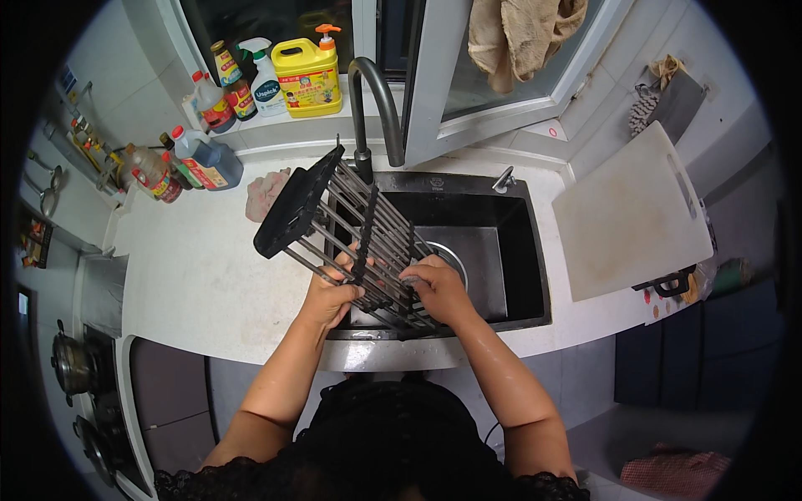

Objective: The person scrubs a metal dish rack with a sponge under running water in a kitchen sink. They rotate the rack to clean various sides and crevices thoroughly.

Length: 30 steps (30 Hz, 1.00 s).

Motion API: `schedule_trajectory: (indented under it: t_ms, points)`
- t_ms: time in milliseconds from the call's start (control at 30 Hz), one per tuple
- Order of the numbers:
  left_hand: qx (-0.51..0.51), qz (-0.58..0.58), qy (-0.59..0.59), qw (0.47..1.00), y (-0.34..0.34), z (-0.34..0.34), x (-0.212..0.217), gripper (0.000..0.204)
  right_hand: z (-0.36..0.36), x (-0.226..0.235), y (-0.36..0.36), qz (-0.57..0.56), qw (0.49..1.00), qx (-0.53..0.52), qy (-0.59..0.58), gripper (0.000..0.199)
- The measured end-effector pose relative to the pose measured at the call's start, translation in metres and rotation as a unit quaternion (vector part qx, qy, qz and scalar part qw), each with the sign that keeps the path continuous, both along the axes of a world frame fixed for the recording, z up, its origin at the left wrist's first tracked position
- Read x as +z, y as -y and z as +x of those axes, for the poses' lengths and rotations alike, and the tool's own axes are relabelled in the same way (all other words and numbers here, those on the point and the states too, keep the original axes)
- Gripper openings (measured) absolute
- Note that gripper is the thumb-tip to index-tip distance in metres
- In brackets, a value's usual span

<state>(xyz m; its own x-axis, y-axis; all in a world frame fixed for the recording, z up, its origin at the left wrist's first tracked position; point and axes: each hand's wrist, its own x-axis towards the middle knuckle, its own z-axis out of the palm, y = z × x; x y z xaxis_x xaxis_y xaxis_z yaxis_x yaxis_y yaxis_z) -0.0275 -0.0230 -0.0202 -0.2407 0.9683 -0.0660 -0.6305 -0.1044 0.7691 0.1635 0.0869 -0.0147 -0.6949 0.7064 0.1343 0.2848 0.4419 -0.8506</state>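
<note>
A drying rack (pixel 389 219) of thin metal bars with black plastic parts is tilted over the left part of the black sink (pixel 522 267). Its wide black end piece (pixel 296 204) points up and to the left, above the counter. My left hand (pixel 328 299) is closed round the rack's near left side, thumb on top. On the right side, my right hand (pixel 443 292) pinches a small greyish wad (pixel 409 280), perhaps a cloth or scrubber, against the bars. The rack's lower end reaches into the sink by the front rim. A round metal rim (pixel 451 255) shows partly behind it.
A dark faucet (pixel 359 100) arches over the sink's back edge, close to the rack. A pinkish rag (pixel 266 196) lies on the white counter (pixel 192 267). Several bottles and a yellow jug (pixel 309 79) line the back. At right leans a white cutting board (pixel 631 221).
</note>
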Motion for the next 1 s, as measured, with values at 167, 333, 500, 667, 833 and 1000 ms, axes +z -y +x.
schedule_trajectory:
  t_ms: [167,333,500,667,833,1000]
  points:
    - [-0.014,-0.009,-0.052,0.998,0.002,0.001,0.009,0.078,0.011,-0.012,-0.002,0.033,0.995,-0.074,0.052,0.017]
    - [-0.031,0.018,-0.048,0.998,0.005,0.003,0.004,0.065,0.002,0.009,-0.018,0.068,0.986,-0.153,-0.022,0.018]
    - [-0.024,0.030,-0.001,0.999,0.002,0.005,0.010,0.046,-0.008,-0.010,-0.014,0.021,0.991,-0.105,-0.078,0.022]
    - [-0.018,-0.005,-0.007,1.000,0.007,0.004,0.010,0.045,-0.011,0.005,-0.003,-0.046,0.990,-0.123,-0.045,0.021]
    - [-0.033,-0.010,-0.003,0.999,0.010,0.007,-0.007,0.047,-0.036,0.024,0.011,0.037,0.986,-0.071,-0.144,0.016]
    - [-0.036,-0.009,-0.010,0.999,0.013,0.002,-0.004,0.047,-0.013,0.005,0.017,-0.036,0.996,-0.057,-0.061,0.017]
